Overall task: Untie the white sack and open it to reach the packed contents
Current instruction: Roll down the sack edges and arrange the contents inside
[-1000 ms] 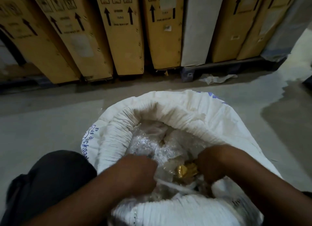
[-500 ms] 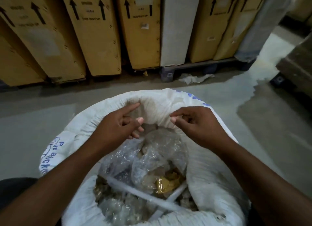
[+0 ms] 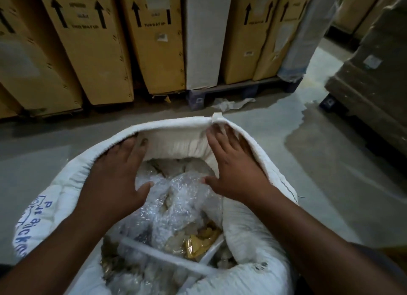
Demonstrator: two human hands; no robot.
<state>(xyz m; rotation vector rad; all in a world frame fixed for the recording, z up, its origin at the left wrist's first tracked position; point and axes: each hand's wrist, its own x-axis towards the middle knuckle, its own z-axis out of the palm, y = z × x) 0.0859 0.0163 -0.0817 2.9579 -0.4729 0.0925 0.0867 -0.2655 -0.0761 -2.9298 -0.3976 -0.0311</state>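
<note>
The likeliest trouble is that the rolled rim of the white woven plastic sack [image 3: 248, 228] slumps back over the opening, because both hands only press on it. The left hand [image 3: 114, 176] lies flat with straight fingers on the far-left rim. The right hand [image 3: 233, 169] is spread wide with its fingers against the inner wall under the far rim, and neither hand is closed round anything. Pushing outward too hard could tip the sack, which stands on the grey concrete floor [image 3: 33, 154] just in front of the person. It could also spill the clear bubble-wrapped bundles [image 3: 176, 198] heaped in its mouth. A white plastic strap [image 3: 154, 254] crossing the near contents might snag a reaching hand. The sack looks untied and wide open, its top cuffed into a thick roll, with blue lettering on its left side.
</note>
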